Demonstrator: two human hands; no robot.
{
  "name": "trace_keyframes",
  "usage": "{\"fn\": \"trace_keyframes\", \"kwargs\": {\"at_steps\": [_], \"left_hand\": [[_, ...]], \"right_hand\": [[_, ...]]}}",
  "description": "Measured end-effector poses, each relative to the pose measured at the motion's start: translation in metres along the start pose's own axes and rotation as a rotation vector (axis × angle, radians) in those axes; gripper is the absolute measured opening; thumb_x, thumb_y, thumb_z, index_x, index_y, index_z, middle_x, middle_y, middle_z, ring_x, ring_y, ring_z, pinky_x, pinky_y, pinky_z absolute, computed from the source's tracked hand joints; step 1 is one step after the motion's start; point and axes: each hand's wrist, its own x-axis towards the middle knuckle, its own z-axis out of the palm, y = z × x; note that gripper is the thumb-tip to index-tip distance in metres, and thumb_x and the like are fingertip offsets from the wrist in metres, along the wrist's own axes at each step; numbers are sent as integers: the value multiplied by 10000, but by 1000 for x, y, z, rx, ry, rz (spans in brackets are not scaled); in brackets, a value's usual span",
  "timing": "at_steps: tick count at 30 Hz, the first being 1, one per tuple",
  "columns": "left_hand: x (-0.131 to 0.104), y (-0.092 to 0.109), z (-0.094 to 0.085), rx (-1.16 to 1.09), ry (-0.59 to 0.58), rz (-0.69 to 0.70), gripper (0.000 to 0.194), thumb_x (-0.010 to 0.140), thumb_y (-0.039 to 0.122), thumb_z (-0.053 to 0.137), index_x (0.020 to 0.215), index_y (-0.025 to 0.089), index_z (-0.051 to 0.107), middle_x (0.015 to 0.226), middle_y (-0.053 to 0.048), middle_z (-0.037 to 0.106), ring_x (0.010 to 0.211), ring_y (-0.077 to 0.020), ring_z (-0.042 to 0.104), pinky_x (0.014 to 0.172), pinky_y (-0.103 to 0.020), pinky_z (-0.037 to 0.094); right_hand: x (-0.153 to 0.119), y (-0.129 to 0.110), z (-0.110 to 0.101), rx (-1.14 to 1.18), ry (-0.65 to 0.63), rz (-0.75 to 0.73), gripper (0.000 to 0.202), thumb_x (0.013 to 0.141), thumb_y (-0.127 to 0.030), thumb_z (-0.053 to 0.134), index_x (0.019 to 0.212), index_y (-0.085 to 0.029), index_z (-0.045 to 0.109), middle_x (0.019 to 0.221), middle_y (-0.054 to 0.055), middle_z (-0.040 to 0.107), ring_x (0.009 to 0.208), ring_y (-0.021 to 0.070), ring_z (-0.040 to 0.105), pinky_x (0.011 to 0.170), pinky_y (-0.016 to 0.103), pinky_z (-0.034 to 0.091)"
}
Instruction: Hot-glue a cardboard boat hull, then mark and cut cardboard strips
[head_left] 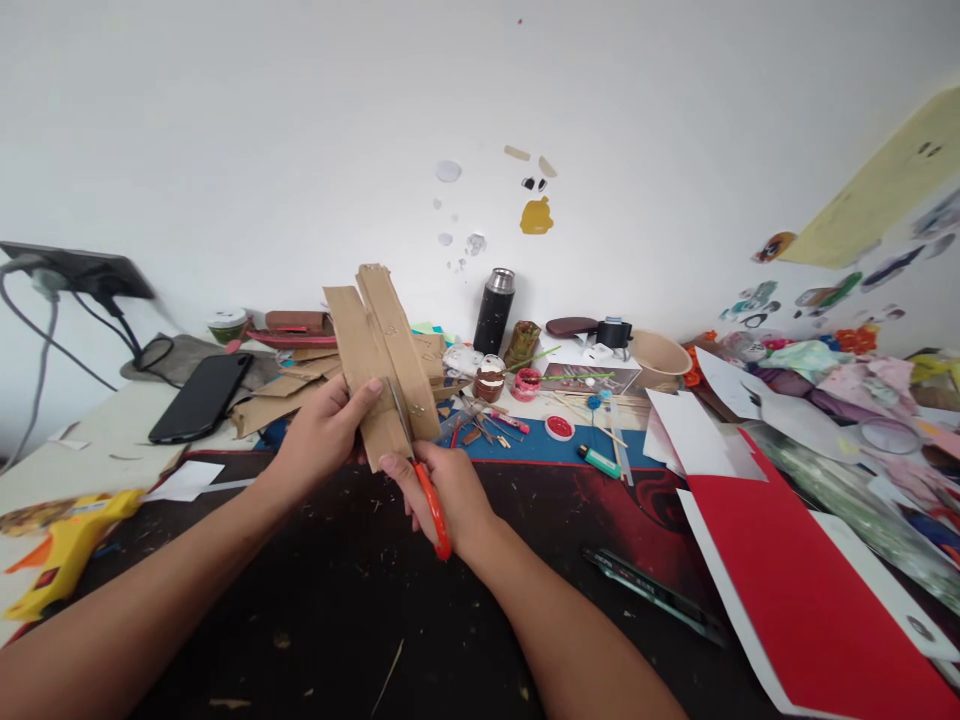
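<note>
My left hand (330,425) grips a brown cardboard piece (364,350) by its left side, thumb on its face. The cardboard is raised above the dark mat and cut lengthwise from its lower edge, with a strip on the right angled away. Red-handled scissors (433,505) are in my right hand (446,485), their blades pointing up and left along the slit in the cardboard. The thumb of my right hand lies close to the bottom edge of the cardboard.
A yellow glue gun (75,550) and a black phone (201,398) lie at the left. Behind stand a black flask (495,312) and small paint jars (526,384). A black cutter (652,590) and red sheet (817,600) lie at the right on the dark mat (337,620).
</note>
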Motion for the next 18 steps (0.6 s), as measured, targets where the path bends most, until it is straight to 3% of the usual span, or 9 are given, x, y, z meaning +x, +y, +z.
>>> {"fn": "trace_keyframes", "kwargs": {"at_steps": [18], "left_hand": [[0, -5, 1, -19, 18, 19, 499, 895, 705, 719, 966, 220, 626, 594, 41, 621, 388, -154, 530, 341, -262, 409]], "right_hand": [[-5, -14, 2, -73, 19, 48, 548, 1038, -710, 686, 764, -263, 526, 575, -22, 580, 504, 168, 591, 526, 279, 397]]}}
